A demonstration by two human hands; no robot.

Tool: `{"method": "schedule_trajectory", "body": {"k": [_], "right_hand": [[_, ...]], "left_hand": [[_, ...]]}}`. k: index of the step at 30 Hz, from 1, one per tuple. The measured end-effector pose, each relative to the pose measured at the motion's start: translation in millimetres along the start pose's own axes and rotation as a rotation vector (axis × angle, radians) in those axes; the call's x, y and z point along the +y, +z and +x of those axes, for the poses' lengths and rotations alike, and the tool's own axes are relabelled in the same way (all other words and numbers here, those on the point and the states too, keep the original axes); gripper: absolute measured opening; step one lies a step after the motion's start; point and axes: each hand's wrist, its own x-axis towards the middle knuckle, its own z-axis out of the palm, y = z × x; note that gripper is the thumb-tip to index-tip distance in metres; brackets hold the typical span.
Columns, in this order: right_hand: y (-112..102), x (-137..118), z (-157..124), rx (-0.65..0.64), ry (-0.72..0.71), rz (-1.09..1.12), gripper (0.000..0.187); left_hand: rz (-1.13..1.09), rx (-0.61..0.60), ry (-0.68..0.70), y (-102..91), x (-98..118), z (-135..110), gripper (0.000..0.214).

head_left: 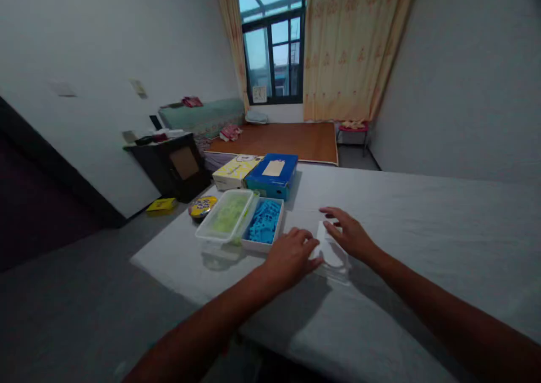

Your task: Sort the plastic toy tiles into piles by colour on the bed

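A flat white item with a curved end lies on the white-covered table. Beneath it show clear, plastic-like edges; what exactly it is I cannot tell. At its left side is my left hand, fingers curved and apart, with the fingertips close to the item's edge. My right hand hovers over its far right part, thumb and fingers spread. Neither hand visibly grips anything, though whether the fingertips touch the item is unclear. Left of my left hand, a white box holds many small blue plastic pieces.
A lidded clear container with green contents stands beside the white box. Behind are a blue box and a yellow-and-white box. A round yellow tin sits near the left edge of the table. Beyond is a bed.
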Motion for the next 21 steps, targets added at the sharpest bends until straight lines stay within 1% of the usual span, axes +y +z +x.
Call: {"method": "schedule_trajectory", "body": {"k": [1,3,6,8,11,14,17,19,21], "right_hand": [[5.4,-7.1,4.7,-0.078,-0.034,0.012,0.026],[17.7,-22.4,12.7,-0.221,-0.117,0.018,0.022],[42.8,-48.7,17.9,-0.409,-0.301,-0.012,0.021],[61.6,-66.2,17.6,-0.488,-0.372,-0.08,0.024],[84.2,-84.9,16.9,-0.512,-0.33,-0.262,0.027],[93.2,-89.5,18.3,-0.532,-0.294,-0.384,0.022],[89.7,-82.6,17.1,-0.523,-0.293,-0.366,0.015],[83.8,-75.2,13.5,-0.471,-0.291,-0.316,0.011],[77.4,-68.4,9.1,-0.41,-0.299,-0.278,0.007]], "left_hand": [[0.024,-0.009,-0.044,-3.0,-8.4,-10.5,0.029],[0.064,-0.004,-0.121,-10.0,-24.2,-30.7,0.02],[0.09,0.067,-0.245,-24.5,-45.2,-54.9,0.019],[0.096,0.145,-0.304,-35.8,-59.0,-65.1,0.021],[0.089,0.23,-0.381,-50.3,-80.6,-70.7,0.023],[0.058,0.249,-0.435,-57.9,-97.2,-68.9,0.025],[-0.013,0.232,-0.452,-56.7,-101.3,-68.0,0.029],[-0.082,0.21,-0.461,-52.7,-98.1,-70.6,0.034],[-0.125,0.173,-0.499,-49.3,-94.0,-74.4,0.038]]}}
